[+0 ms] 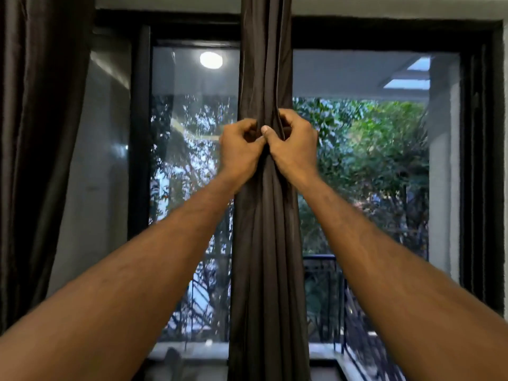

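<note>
**Curtain of dark-brown fabric (265, 243), bunched upright between two hands**

Its long axis runs straight up and down, from the top edge of the view to the bottom edge, in front of the middle of the window. The bundle is narrowest at hand height and spreads slightly wider below. The cloth is matte with a faint sheen and is pressed into many tight lengthwise folds, with no pattern showing.

The left hand (240, 149) grips the bundle's left edge, its fingers curled in and pinching the folds. The right hand (295, 145) touches it from the other side: its thumb lies across the front of the cloth and its fingers wrap round the right edge. Both bare forearms reach up from the lower corners.

At the far left hangs a second dark-brown pleated drape (35, 133), well apart from the held one. Next comes the black window frame upright (140, 133), then glass bearing a round white lamp reflection (211, 60). Bare glass lies open on both sides of the bundle. To the right, green leafy trees (379, 149) show through the pane, with a black metal balcony railing (324, 284) below them. The right-hand black frame post (478, 160) closes that side.
</note>
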`<state>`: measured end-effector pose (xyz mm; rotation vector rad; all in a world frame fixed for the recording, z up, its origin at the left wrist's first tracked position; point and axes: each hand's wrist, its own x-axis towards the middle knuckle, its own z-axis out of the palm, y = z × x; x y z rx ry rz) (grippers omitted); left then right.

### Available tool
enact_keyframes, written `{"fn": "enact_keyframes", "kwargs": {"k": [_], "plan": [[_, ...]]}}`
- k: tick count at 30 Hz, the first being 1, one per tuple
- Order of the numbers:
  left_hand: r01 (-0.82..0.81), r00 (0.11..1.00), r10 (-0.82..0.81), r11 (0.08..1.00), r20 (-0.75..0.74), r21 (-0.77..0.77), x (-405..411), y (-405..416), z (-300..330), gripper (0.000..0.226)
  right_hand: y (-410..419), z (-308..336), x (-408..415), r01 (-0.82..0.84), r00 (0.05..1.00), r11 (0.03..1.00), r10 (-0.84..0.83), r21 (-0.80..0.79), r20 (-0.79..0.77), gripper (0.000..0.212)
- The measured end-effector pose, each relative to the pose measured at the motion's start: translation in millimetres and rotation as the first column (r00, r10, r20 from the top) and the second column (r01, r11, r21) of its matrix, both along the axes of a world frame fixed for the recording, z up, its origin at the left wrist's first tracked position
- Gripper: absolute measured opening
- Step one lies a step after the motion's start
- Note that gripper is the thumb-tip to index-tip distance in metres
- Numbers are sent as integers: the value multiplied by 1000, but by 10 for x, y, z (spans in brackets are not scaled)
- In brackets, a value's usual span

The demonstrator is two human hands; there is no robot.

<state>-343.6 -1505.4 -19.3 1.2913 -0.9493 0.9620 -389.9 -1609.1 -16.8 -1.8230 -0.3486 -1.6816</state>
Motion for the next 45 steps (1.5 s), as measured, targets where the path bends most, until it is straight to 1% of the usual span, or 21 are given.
{"fn": "enact_keyframes", "kwargs": {"k": [2,4,5,7,8,10,12,13,15,17,19,21,23,25,26,30,32,34,37,41,45], "plan": [[28,999,-27,999,-28,44,3,7,-382,6,11,-354,5,1,1000,1000,0,-20,26,51],[127,987,-123,991,-102,39,4,60,-721,12,39,-669,-41,-11,997,997,17,-74,80,52],[219,958,-219,975,-186,-18,12,94,-871,16,48,-809,-56,-11,994,995,21,-102,106,46],[298,883,-322,947,-341,-123,35,157,-1140,21,50,-1082,-28,30,992,992,-15,-123,124,23],[278,871,-306,952,-384,-128,46,182,-1271,24,50,-1224,-18,49,994,992,-37,-119,101,18],[230,884,-245,969,-398,-87,109,214,-1561,28,66,-1543,4,57,998,992,-57,-110,8,32],[150,925,-133,988,-355,22,113,226,-1846,34,99,-1863,34,73,992,991,-83,-112,-90,44],[121,935,-91,990,-344,69,127,224,-1986,34,103,-2009,61,75,986,992,-89,-105,-139,46],[92,932,-38,987,-362,134,127,223,-2230,31,88,-2238,116,92,972,993,-107,-80,-210,38],[49,921,30,980,-388,193,182,232,-2433,25,29,-2403,167,98,971,995,-102,-30,-217,24],[-17,904,105,977,-415,210,258,257,-2603,16,-42,-2549,166,90,974,994,-74,64,-213,20],[-67,885,157,974,-439,215,260,287,-2751,11,-68,-2711,129,93,965,994,-76,58,-251,33],[-58,869,154,975,-470,213,229,303,-2912,9,-61,-2892,57,36,965,997,-18,63,-261,54],[-42,849,142,978,-509,204,182,316,-3096,8,-57,-3056,-30,20,983,997,-6,71,-186,69],[-40,838,140,980,-528,196,169,323,-3201,8,-68,-3138,-49,47,988,998,-41,38,-150,71],[-39,814,106,991,-571,129,80,341,-3618,10,-55,-3519,-155,254,954,958,-270,-130,-133,54],[-79,833,143,987,-535,141,13,355,-3748,14,-42,-3696,-231,316,931,940,-333,-126,-149,50],[-64,845,134,986,-517,151,-56,376,-3832,15,-18,-3830,-294,370,906,922,-385,-114,-177,49],[-66,868,123,989,-482,134,-125,407,-3905,5,92,-3978,-335,467,836,864,-501,-186,-226,39],[-99,898,141,988,-417,121,-180,423,-3913,3,227,-4068,-320,469,827,861,-506,-198,-243,18],[-113,917,161,982,-365,151,-229,436,-3911,4,290,-4145,-336,343,885,921,-382,-183,-264,7]]}}
